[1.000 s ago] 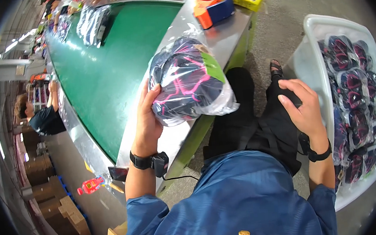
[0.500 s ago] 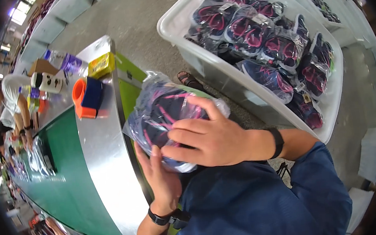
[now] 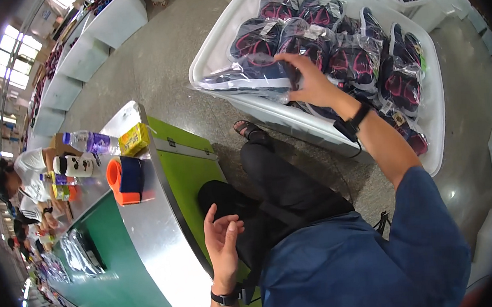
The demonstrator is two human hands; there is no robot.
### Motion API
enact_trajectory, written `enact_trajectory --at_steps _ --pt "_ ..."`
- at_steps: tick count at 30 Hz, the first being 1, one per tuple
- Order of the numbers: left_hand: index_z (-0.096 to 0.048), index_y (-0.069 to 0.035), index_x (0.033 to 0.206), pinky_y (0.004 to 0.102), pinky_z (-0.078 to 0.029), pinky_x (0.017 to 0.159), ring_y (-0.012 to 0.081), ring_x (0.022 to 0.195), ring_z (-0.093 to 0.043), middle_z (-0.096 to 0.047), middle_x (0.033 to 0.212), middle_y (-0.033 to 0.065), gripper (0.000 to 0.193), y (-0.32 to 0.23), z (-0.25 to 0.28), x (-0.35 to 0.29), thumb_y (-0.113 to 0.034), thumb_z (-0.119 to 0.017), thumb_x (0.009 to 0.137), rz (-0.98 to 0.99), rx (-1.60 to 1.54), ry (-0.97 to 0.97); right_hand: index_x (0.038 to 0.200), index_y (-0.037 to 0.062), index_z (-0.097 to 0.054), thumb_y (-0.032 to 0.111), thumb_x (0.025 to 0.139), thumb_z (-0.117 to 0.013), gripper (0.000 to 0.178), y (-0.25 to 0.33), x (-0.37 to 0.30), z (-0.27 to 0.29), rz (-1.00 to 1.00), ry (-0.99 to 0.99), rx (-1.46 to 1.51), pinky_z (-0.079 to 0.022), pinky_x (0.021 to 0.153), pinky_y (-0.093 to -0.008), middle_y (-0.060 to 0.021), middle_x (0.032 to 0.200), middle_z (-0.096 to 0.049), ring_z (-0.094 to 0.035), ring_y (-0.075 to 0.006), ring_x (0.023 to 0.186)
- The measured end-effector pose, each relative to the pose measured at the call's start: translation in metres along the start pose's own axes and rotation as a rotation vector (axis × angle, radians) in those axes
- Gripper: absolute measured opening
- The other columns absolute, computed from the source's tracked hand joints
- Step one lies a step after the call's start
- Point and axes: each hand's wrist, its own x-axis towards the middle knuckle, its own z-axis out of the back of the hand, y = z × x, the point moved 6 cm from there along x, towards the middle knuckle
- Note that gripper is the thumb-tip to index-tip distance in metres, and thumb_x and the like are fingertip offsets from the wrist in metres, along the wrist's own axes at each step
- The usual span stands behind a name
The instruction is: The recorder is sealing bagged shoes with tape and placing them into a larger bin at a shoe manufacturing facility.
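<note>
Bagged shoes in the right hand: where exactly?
Head view, upper centre: the bagged shoes are in the right hand, at the left corner of the white bin, beside other bagged pairs.

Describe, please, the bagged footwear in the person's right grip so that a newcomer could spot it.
Find the large white bin at the upper right. At its left corner, the person's right grip holds a clear bag of dark footwear. Unlike the pink-trimmed bagged shoes in the bin, it is held, with a long white edge showing.
</note>
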Motion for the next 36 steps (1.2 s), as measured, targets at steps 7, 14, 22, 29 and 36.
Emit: enact_trajectory --at_steps 7,14,22,29,36 --pt "-0.047 0.001 0.154 0.0273 -0.055 0.092 0.0127 0.103 -0.067 -0.07 0.116 0.0085 0.057 0.029 0.034 -0.019 -0.01 -0.071 0.103 -0.023 0.356 -0.015 0.156 -0.0025 -0.048 0.042 0.094 -0.077 0.082 -0.103 -0.007 -0.08 -0.479 0.719 -0.015 -0.049 0.106 -0.0435 -0.0264 0.137 -0.066 -0.065 -0.0384 0.123" --pt "-0.058 0.002 0.146 0.0289 -0.057 0.092 0.0144 0.1 -0.071 -0.073 0.114 0.0096 0.048 0.02 0.039 -0.01 -0.012 -0.072 0.103 -0.042 0.523 0.004 0.156 0.0069 -0.053 0.035 0.093 -0.076 0.073 -0.089 0.036 -0.116 -0.245 0.286 -0.024 -0.045 0.114 -0.0423 -0.022 0.142 -0.06 -0.055 -0.0377 0.136" --pt "-0.058 0.0 0.147 0.0273 -0.055 0.092 0.0121 0.1 -0.068 -0.072 0.115 0.0063 0.048 0.021 0.028 -0.001 -0.011 -0.073 0.102 -0.018 0.578 0.055 0.156 0.0299 -0.053 0.045 0.098 -0.065 0.062 -0.052 0.093 -0.173 -0.306 0.219 -0.309 -0.04 0.104 -0.0746 -0.0155 0.148 -0.058 -0.05 -0.0389 0.141" --pt "-0.062 0.001 0.142 0.0317 -0.06 0.085 0.018 0.095 -0.074 -0.074 0.11 0.0121 0.047 0.031 0.034 0.001 -0.013 -0.075 0.099 -0.066 0.677 0.051 0.157 0.0326 -0.052 0.051 0.104 -0.06 0.057 -0.052 0.13 -0.182 -0.521 0.394 -0.345 -0.038 0.11 -0.0715 -0.0137 0.153 -0.054 -0.048 -0.0367 0.145" --pt "-0.064 0.0 0.14 0.0333 -0.061 0.086 0.0198 0.095 -0.075 -0.074 0.11 0.0131 0.046 0.043 0.034 -0.001 -0.012 -0.076 0.098 -0.056 0.708 0.032 0.157 0.0323 -0.051 0.046 0.098 -0.066 0.062 -0.058 0.122 -0.182 -0.545 0.384 -0.284 -0.039 0.109 -0.0726 -0.0182 0.153 -0.054 -0.049 -0.0407 0.143"
